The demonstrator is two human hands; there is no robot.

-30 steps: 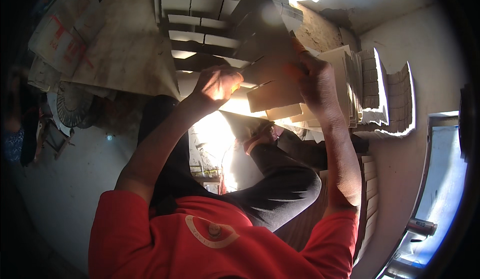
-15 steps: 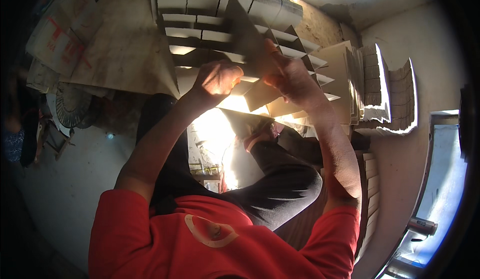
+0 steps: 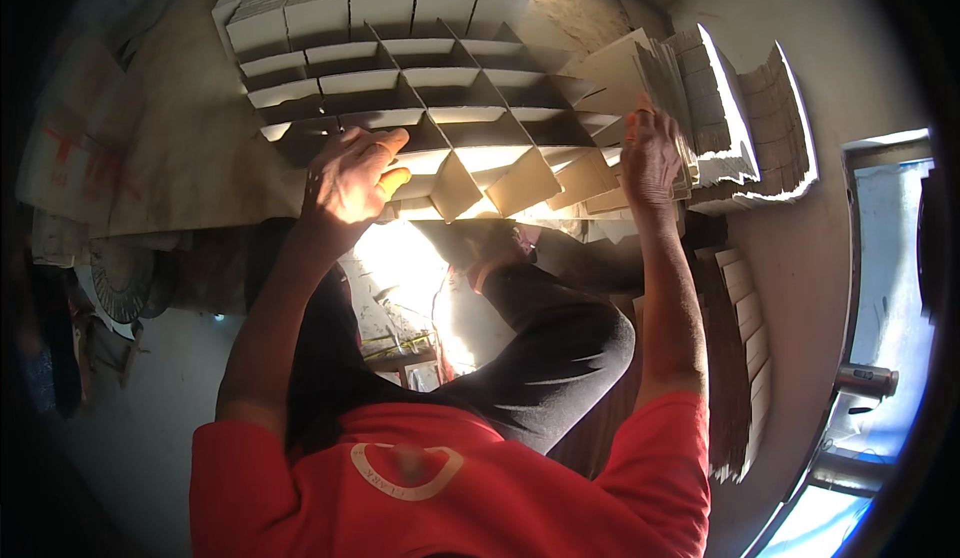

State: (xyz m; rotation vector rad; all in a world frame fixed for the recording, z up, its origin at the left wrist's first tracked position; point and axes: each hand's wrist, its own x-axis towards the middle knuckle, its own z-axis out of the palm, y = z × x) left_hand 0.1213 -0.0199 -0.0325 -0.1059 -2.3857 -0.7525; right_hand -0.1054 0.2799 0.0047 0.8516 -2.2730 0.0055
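A grid of slotted cardboard dividers (image 3: pixel 463 77) stands on the table before me, with long strips crossed by shorter ones. My left hand (image 3: pixel 350 178) hovers by the grid's near left corner, fingers bent and thumb apart, nothing seen between them. Something yellow (image 3: pixel 394 181) covers one of its digits. At the grid's right, my right hand (image 3: pixel 652 153) reaches a stack of upright cardboard strips (image 3: pixel 662 83). Its fingers are pressed together at the near edge of the stack; how many strips they pinch is hidden.
Behind the grid, rows of packed cardboard pieces (image 3: pixel 385 3) line the table. More cardboard bundles (image 3: pixel 775 123) stand by the wall at right, and another tall stack (image 3: pixel 745 358) is lower down. A brown board (image 3: pixel 190 128) covers the left side. Strong sunlight falls between my legs.
My right hand has left the strip it held over the grid and moved right to the stack. My left hand has moved left and slightly down. The whole view has shifted.
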